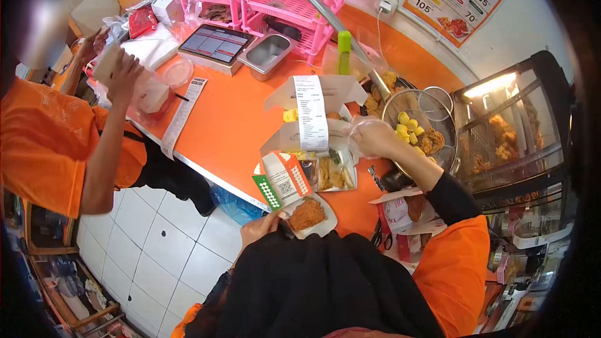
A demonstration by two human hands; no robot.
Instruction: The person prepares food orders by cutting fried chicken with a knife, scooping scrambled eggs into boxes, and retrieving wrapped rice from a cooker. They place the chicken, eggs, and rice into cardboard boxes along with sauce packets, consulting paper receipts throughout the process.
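Note:
My left hand pinches the near-left edge of a small open paper box at the counter's front edge. A piece of fried chicken lies in that box. My right hand, in a clear plastic glove, has its fingers curled beside an open paper box with yellow pieces inside; I cannot tell what it grips. A long receipt lies across this box. Just below my right hand is another open box with fried pieces, next to a green, white and orange printed carton.
A wire strainer with yellow pieces and fried chicken stands at right, before a lit display case. A tablet, metal tub and pink racks line the back. At left, a person in orange holds a box.

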